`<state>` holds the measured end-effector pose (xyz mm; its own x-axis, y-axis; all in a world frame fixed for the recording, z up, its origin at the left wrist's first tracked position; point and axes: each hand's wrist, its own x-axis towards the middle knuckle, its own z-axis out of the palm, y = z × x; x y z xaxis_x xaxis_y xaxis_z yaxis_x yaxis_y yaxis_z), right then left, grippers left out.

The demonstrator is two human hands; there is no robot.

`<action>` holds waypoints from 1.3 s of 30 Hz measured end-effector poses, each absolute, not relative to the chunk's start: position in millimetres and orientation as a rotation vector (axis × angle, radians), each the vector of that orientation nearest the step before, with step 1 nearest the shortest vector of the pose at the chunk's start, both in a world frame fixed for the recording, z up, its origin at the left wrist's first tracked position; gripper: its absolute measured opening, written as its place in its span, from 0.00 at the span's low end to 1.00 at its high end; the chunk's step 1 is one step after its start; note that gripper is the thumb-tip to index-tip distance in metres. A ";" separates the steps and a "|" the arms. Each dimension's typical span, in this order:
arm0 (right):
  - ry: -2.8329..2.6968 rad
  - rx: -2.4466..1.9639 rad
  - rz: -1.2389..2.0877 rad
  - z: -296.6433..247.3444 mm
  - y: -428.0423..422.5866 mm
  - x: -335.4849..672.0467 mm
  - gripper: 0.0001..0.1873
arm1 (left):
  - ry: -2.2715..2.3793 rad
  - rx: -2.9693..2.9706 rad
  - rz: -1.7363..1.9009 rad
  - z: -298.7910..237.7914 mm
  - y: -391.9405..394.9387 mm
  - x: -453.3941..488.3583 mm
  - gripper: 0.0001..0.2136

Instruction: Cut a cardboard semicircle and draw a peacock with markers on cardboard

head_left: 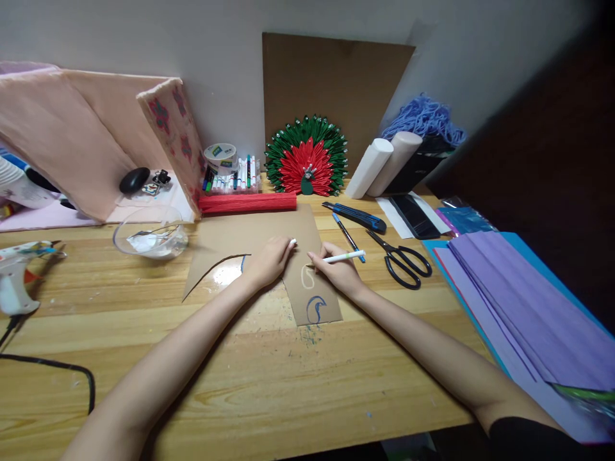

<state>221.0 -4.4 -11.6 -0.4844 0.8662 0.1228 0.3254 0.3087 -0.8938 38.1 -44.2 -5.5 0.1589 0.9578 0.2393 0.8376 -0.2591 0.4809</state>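
Observation:
A brown cardboard piece [259, 234] with a curved cut-out lies on the wooden table. My left hand [268, 261] rests on it, fingers curled round a small white pen cap [293, 242]. My right hand [339, 269] grips a white marker [346, 257], its tip touching the cardboard at the top of a white teardrop outline [306, 276]. A blue teardrop drawing [316, 310] sits just below it near the cardboard's lower edge.
Black scissors [402, 259], a blue pen [348, 235] and a utility knife [355, 216] lie right of my hands. Purple paper sheets [523, 301] fill the right side. A glass bowl [150, 232], a glue gun [19, 275], markers [233, 176], a paper peacock [306, 157] stand behind.

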 end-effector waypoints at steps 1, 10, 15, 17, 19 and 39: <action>-1.966 -1.057 1.134 -12.1 -4.1 221.2 0.17 | 1.745 2.199 0.743 -5.7 -44.1 38.1 0.16; -1.953 -1.086 1.078 -14.7 -2.3 222.5 0.16 | 1.736 2.190 0.760 -6.8 -44.2 37.9 0.15; -1.930 -1.095 1.078 -15.9 -1.1 222.5 0.16 | 1.737 2.187 0.759 -6.8 -44.1 38.0 0.15; -1.920 -1.098 1.079 -16.8 -0.6 222.4 0.15 | 1.743 2.183 0.752 -6.6 -44.1 38.1 0.16; -1.910 -1.102 1.068 -17.6 -0.2 222.3 0.14 | 1.753 2.178 0.745 -6.2 -44.1 38.3 0.16; -1.978 -1.035 1.127 -15.4 -3.1 223.0 0.15 | 1.743 2.197 0.753 -6.4 -44.5 37.8 0.15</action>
